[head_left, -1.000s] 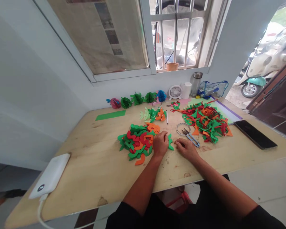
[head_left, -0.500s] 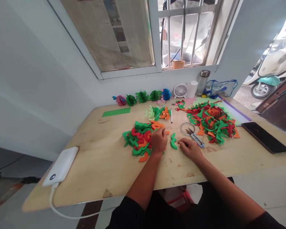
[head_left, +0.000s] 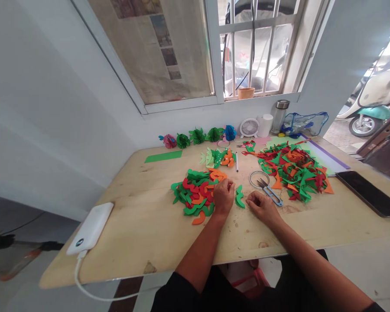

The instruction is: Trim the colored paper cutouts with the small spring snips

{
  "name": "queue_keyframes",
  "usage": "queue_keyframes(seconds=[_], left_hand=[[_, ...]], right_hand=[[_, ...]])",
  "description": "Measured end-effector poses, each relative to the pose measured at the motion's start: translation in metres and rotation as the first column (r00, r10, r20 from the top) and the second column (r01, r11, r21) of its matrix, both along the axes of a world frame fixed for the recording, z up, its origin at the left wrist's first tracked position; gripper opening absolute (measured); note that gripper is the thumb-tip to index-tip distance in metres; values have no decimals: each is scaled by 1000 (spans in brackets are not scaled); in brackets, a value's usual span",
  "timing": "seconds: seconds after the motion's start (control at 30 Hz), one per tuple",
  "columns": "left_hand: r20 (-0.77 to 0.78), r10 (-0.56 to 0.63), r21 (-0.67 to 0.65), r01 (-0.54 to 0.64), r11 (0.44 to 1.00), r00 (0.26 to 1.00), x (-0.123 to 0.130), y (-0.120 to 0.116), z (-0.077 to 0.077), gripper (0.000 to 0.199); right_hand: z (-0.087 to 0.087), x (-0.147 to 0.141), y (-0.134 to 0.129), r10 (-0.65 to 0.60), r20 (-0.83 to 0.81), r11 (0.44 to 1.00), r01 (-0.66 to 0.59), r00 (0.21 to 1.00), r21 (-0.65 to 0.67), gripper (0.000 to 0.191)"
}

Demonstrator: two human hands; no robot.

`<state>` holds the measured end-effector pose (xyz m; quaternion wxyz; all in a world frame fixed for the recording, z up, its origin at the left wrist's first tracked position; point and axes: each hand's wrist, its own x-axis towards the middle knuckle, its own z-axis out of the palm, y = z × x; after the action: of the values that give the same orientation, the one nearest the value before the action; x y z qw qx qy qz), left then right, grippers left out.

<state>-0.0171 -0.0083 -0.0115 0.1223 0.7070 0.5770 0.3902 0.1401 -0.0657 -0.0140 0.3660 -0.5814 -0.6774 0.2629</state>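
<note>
While one curved green paper piece (head_left: 239,198) lies between them, two bare hands rest over a wooden table (head_left: 133,229)

Seen from the wearer's own head, the left hand (head_left: 223,197) is at the right edge of a heap of cut paper shapes (head_left: 191,187) in green, red and orange. Its fingers are curled narrowly together; whether they hold anything cannot be told. The right hand (head_left: 263,207) has bent fingers with the thumb close to them, its fingertips just beside the green piece; whether something is pinched there cannot be told either. The green piece lies on the bare wood in the gap between the hands.

Just beyond the right hand are small blue-handled scissors (head_left: 273,196), their dark blades reaching over a round ring (head_left: 250,178). Farther right, a big pile of pointed paper scraps (head_left: 299,171) spreads near a black phone (head_left: 372,193). Beyond the hands lie a white pen (head_left: 237,162) and a small group of dotted paper cutouts (head_left: 217,158).

Along the wall stand folded paper ornaments (head_left: 198,136) in pink, green and blue, then a white fan (head_left: 248,128), a bottle (head_left: 279,120) and a clear blue-edged pouch (head_left: 305,124). At the left, a white power bank (head_left: 92,225) has a cable plugged in.
</note>
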Motion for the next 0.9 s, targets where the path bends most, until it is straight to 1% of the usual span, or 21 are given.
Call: queue_keyframes(seconds=[0.13, 0.23, 0.33, 0.73, 0.9], left_hand=[[53, 37, -90, -32, 995, 998, 1, -1, -1, 12], [111, 40, -117, -27, 993, 993, 1, -2, -2, 16], [143, 25, -121, -7, 993, 989, 1, -3, -1, 18], [156, -7, -98, 22, 995, 988, 3, -7, 9, 26], [124, -2, -89, 13, 996, 992, 4, -8, 11, 29]], right_hand=[[-2, 0, 0, -22, -5, 1000, 22, 1000, 4, 19], [-3, 0, 0, -22, -2, 1000, 22, 1000, 5, 22], [-3, -1, -1, -8, 7, 1000, 8, 1000, 23, 24], [0, -1, -3, 26, 107, 999, -29, 994, 29, 29], [1, 0, -2, 38, 147, 999, -42, 988, 26, 28]])
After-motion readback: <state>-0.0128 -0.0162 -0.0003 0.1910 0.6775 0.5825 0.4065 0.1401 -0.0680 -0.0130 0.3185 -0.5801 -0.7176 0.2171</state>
